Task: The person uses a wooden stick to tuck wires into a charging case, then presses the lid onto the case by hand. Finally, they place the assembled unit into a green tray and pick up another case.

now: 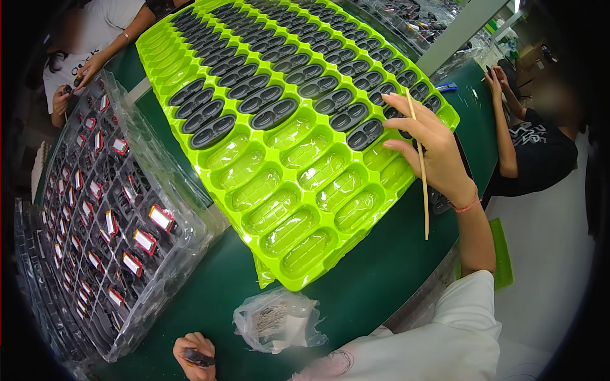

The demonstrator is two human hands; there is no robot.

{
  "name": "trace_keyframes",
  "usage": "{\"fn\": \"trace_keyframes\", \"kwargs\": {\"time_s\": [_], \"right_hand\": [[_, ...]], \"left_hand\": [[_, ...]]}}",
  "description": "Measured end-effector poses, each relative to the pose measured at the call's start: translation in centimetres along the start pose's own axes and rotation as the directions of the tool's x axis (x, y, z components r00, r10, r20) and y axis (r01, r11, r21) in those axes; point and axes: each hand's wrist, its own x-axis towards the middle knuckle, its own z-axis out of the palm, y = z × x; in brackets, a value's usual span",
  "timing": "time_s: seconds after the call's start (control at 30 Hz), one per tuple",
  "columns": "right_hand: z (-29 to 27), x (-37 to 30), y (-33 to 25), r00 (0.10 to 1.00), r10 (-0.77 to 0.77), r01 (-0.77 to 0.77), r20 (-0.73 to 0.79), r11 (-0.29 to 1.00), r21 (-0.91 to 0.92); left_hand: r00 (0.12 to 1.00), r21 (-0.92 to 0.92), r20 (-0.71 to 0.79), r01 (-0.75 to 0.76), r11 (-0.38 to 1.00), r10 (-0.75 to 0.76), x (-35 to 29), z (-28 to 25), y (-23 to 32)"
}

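Note:
My right hand (435, 149) is raised over the right side of a bright green tray (273, 141), with a thin wooden stick (420, 174) held along its fingers. Its fingertips are spread beside the dark oval cases, close to one case (365, 134) in its pocket; contact cannot be made out. Each of these cases has two recesses. They fill the far pockets, while the nearest pockets are bare green plastic. Low in the view, my left hand (195, 354) is closed around a small dark oval case (199, 358), partly hidden by the fingers.
A clear plastic tray (181, 238) with dark parts and white-and-red pieces stands tilted at left. A clear bag (279, 320) of thin sticks lies on the green table (356, 279). Other people work at upper left and right. A blue tool (447, 87) lies beyond the tray.

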Motion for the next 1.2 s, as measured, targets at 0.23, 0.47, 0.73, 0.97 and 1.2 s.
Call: {"fn": "trace_keyframes", "kwargs": {"time_s": [0.23,0.47,0.73,0.97,1.2], "right_hand": [[-0.2,0.8,0.0,0.999,-0.030,0.030,0.017,1.000,-0.003],[-0.4,1.7,0.3,0.990,-0.086,0.088,0.109,0.996,-0.013],[-0.2,1.7,0.0,0.992,-0.049,0.054,0.117,0.998,-0.043],[-0.1,1.1,-1.4,0.994,0.101,-0.090,0.042,0.974,-0.207],[1.8,-0.2,-2.5,0.980,0.112,-0.118,-0.165,0.993,-0.023]], "left_hand": [[0.996,-0.245,0.048,0.088,0.966,-0.078,0.6,0.8,0.4],[0.977,-0.285,0.183,0.164,0.944,-0.114,1.1,1.6,1.3],[0.951,-0.265,0.251,0.246,0.932,-0.180,2.5,2.5,1.8],[0.948,-0.269,0.246,0.267,0.926,-0.202,2.6,2.5,1.7],[0.950,-0.290,0.252,0.257,0.922,-0.186,3.7,2.9,1.9]]}}
